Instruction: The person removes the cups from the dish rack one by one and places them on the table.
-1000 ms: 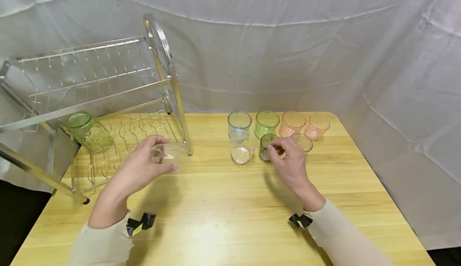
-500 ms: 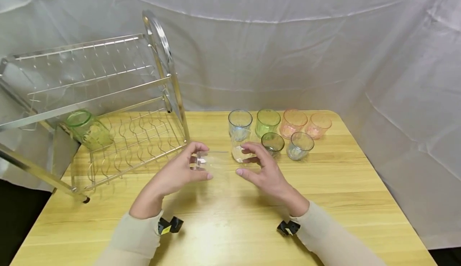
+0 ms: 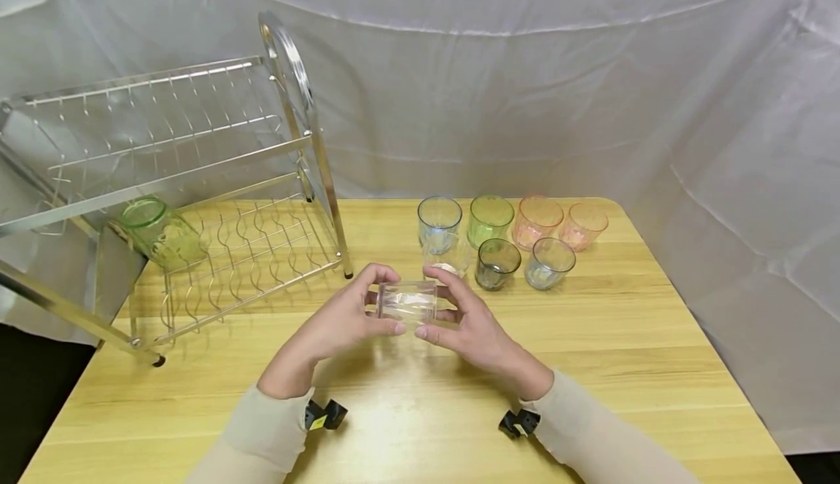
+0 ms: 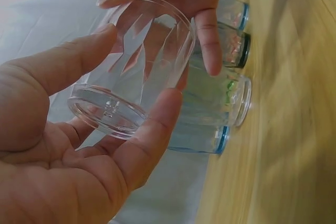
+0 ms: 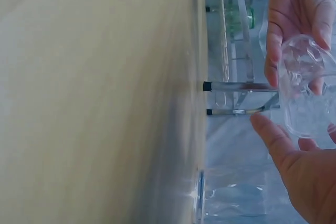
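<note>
A clear faceted cup [image 3: 408,303] lies on its side in the air between both hands, above the table. Its base end is gripped by my left hand [image 3: 340,321], thumb and fingers on opposite sides, as the left wrist view shows with the cup [image 4: 144,61] tilted. At the rim end, my right hand [image 3: 477,327] curls its thumb and fingers round the cup. In the right wrist view the right hand [image 5: 310,177] is below the cup [image 5: 302,95]. Behind the right hand, another clear cup [image 3: 457,249] stands partly hidden.
Upright at the back are blue [image 3: 440,218], green [image 3: 491,220], orange-pink [image 3: 538,221] and pink [image 3: 584,227] cups. Dark grey [image 3: 497,264] and pale grey-blue [image 3: 550,264] cups stand in front. At left is a two-tier metal rack [image 3: 321,196], with a green cup [image 3: 164,235] tilted on its lower tier.
My left hand has carried the clear cup rightward from beside the rack. My right hand has left the dark grey cup, moved left, and now holds the clear cup's rim end.
</note>
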A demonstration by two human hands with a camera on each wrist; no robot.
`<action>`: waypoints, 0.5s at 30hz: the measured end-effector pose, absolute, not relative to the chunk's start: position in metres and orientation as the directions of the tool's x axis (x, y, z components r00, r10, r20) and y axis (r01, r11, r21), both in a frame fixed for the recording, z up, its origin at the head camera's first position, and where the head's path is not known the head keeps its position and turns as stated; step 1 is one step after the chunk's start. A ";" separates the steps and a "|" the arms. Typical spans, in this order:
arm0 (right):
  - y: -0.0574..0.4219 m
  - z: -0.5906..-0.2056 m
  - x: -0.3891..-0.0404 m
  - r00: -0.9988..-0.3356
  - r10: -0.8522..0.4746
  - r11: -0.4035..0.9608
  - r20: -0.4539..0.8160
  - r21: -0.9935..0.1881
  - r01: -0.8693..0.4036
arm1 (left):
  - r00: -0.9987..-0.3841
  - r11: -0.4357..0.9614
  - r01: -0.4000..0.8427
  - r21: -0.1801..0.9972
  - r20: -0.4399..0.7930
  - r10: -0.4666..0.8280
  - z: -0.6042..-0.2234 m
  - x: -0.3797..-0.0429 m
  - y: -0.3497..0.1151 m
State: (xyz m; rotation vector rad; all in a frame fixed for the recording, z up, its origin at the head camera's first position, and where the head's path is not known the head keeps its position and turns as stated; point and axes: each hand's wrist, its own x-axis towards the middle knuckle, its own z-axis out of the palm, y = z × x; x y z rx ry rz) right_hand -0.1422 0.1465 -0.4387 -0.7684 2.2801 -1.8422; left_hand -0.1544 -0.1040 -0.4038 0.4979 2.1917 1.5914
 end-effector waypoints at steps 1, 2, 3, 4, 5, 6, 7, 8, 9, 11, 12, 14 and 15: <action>0.146 -0.439 -0.142 -0.864 -0.446 0.118 0.232 -0.942 -0.313 | -0.861 0.285 0.053 0.957 -0.101 0.498 -0.404 -0.154 -0.103; 0.145 -0.440 -0.142 -0.863 -0.445 0.100 0.240 -0.944 -0.314 | -0.860 0.279 0.050 0.959 -0.101 0.500 -0.404 -0.154 -0.103; 0.144 -0.440 -0.141 -0.861 -0.444 0.081 0.248 -0.946 -0.315 | -0.859 0.278 0.046 0.960 -0.103 0.501 -0.404 -0.154 -0.102; 0.144 -0.441 -0.141 -0.859 -0.443 0.065 0.257 -0.946 -0.316 | -0.860 0.275 0.042 0.960 -0.105 0.499 -0.405 -0.154 -0.102; 0.144 -0.441 -0.141 -0.857 -0.442 0.051 0.267 -0.946 -0.321 | -0.862 0.276 0.039 0.961 -0.108 0.496 -0.405 -0.154 -0.101; 0.143 -0.441 -0.141 -0.855 -0.440 0.038 0.274 -0.946 -0.323 | -0.862 0.274 0.034 0.961 -0.110 0.494 -0.405 -0.153 -0.101; 0.143 -0.442 -0.141 -0.853 -0.439 0.031 0.282 -0.944 -0.328 | -0.861 0.274 0.034 0.961 -0.111 0.496 -0.405 -0.153 -0.100; 0.143 -0.442 -0.141 -0.852 -0.437 0.026 0.287 -0.944 -0.330 | -0.860 0.274 0.035 0.961 -0.110 0.497 -0.406 -0.153 -0.100; 0.143 -0.443 -0.141 -0.852 -0.436 0.021 0.291 -0.943 -0.333 | -0.860 0.275 0.036 0.961 -0.111 0.499 -0.406 -0.153 -0.100; 0.143 -0.444 -0.141 -0.851 -0.432 0.017 0.300 -0.940 -0.340 | -0.859 0.278 0.039 0.960 -0.110 0.501 -0.408 -0.154 -0.099; 0.143 -0.444 -0.141 -0.851 -0.430 0.014 0.302 -0.940 -0.341 | -0.858 0.278 0.041 0.960 -0.109 0.503 -0.408 -0.154 -0.099; 0.143 -0.444 -0.141 -0.850 -0.428 0.013 0.307 -0.938 -0.345 | -0.857 0.280 0.041 0.959 -0.110 0.504 -0.410 -0.154 -0.099; 0.144 -0.444 -0.141 -0.850 -0.427 0.011 0.310 -0.938 -0.347 | -0.857 0.282 0.039 0.958 -0.113 0.502 -0.410 -0.154 -0.099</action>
